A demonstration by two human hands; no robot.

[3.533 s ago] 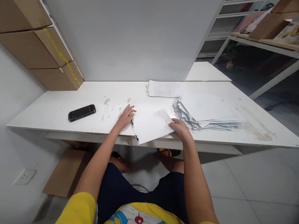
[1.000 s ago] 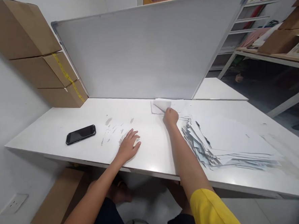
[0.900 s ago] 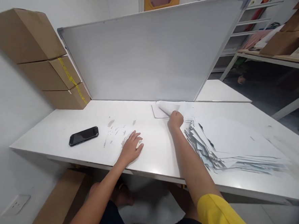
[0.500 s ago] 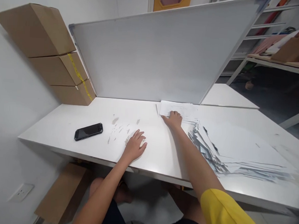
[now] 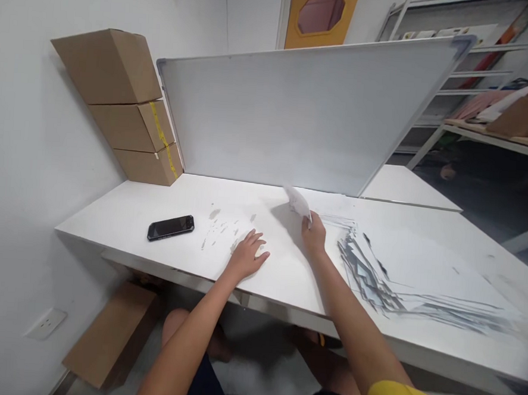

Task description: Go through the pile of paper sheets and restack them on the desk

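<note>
My right hand (image 5: 314, 233) is closed on a sheet of white paper (image 5: 298, 203), which stands tilted up off the table in front of the whiteboard. Whether it is one sheet or a few, I cannot tell. My left hand (image 5: 248, 254) lies flat on the white table (image 5: 206, 265), fingers spread, beside several small grey marks or scraps (image 5: 220, 227). A large, uneven pile of papers (image 5: 425, 267) lies right of my right forearm, its edges sticking out in layers. More white paper lies just behind my right hand, against the foot of the board.
A black phone (image 5: 171, 227) lies on the table's left part. A whiteboard (image 5: 282, 121) leans along the back. Stacked cardboard boxes (image 5: 131, 100) stand at the back left, and another cardboard box (image 5: 111, 334) is on the floor. Shelving (image 5: 472, 73) rises at the far right.
My right hand has gone from lying on the paper by the board to gripping paper and lifting it up on edge. My left hand stays on the table. The view has shifted slightly.
</note>
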